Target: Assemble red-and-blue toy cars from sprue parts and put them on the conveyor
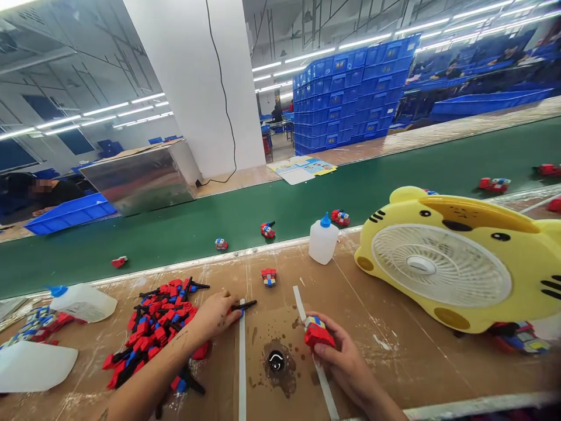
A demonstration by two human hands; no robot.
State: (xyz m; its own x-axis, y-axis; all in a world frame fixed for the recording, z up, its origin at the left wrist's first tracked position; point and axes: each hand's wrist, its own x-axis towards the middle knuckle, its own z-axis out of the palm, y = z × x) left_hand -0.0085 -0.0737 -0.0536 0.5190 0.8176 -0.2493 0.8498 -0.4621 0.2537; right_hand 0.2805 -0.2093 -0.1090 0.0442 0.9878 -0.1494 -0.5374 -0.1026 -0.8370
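My right hand (339, 354) grips a toy block piece (318, 332), red with a blue and pale-yellow top, between thumb and fingers. At the right edge of a pile of red, blue and black toy parts (158, 327), my left hand (218, 313) has its fingers closed on the end of a black stick-like toy part (245, 304) with a bit of blue under it. Between the hands lies a small round dish (277, 361) of dark liquid, with wet spots around it. Another red toy piece (269, 277) sits farther back on the brown tabletop.
A yellow animal-faced fan (438, 269) stands at right. Beside it is a white bottle with a blue cap (323, 241); more bottles (83, 302) lie at left. Beyond runs a green conveyor belt (184, 234) carrying several toy pieces. Blue crates (350, 96) are stacked behind.
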